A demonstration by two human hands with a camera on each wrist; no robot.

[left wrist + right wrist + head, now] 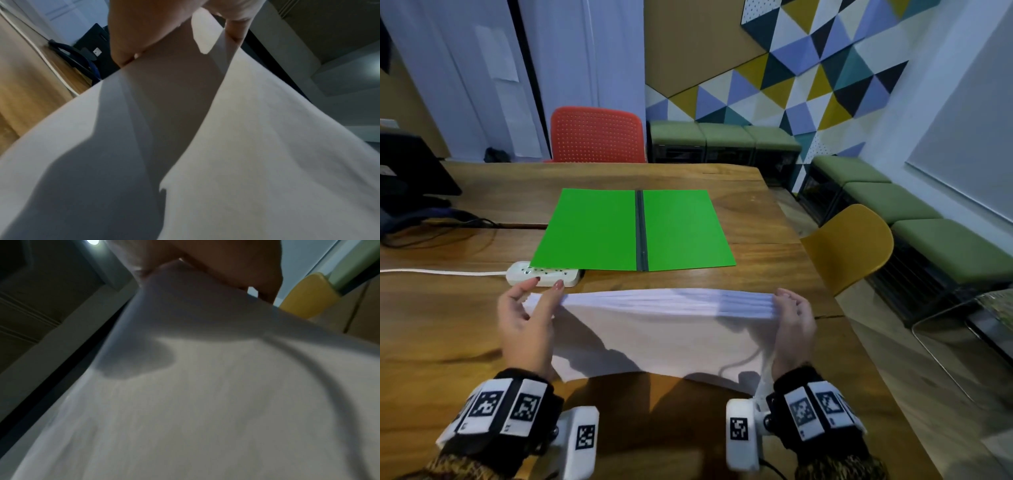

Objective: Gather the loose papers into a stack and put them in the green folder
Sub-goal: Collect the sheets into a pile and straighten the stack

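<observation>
A stack of white papers (661, 329) stands tilted on its near edge above the wooden table (756, 212), held between both hands. My left hand (530, 308) grips its left side, thumb and fingers pinching the top corner. My right hand (792, 318) grips the right side. Beyond the papers the green folder (592, 233) lies open and flat, with a dark spine down the middle. The left wrist view shows white sheets (267, 146) with fingers (131, 40) pinching their top edge. The right wrist view is filled by the paper (205, 394).
A white power strip (541, 274) with a white cable lies just left of the folder's near corner. Black equipment and cables (410, 192) sit at the far left. A red chair (595, 135) stands behind the table, a yellow chair (856, 243) at its right.
</observation>
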